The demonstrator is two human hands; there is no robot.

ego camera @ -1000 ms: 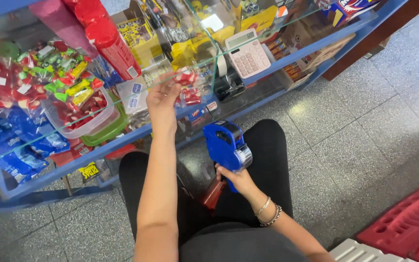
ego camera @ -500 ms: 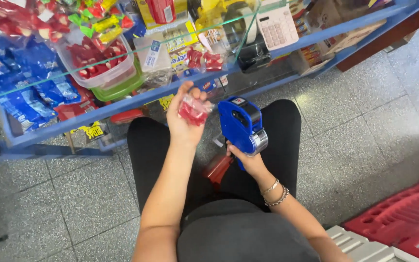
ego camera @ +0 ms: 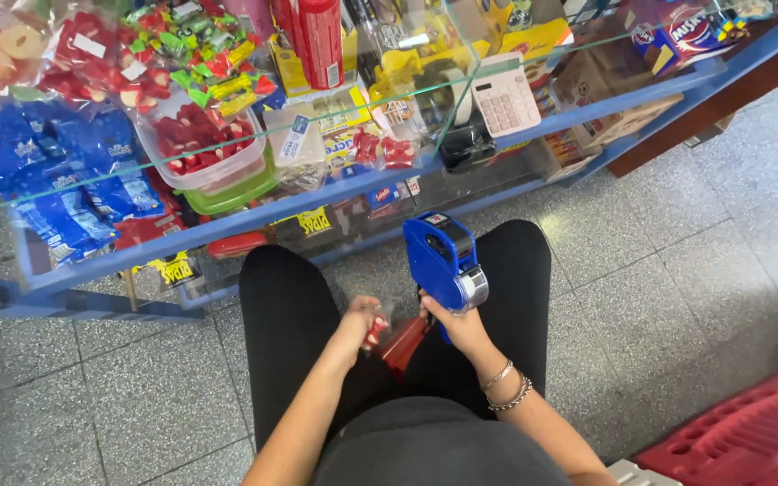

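Red packet (ego camera: 378, 331) mostly hidden in left hand (ego camera: 359, 322); contents unclear.

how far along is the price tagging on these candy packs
Done: cannot tell; no fresh label is readable on any pack. In hand: the left hand holds a small red candy packet low between the knees, beside the blue label gun gripped in the right hand. Left: similar red packets sit on the glass shelf among other sweets.
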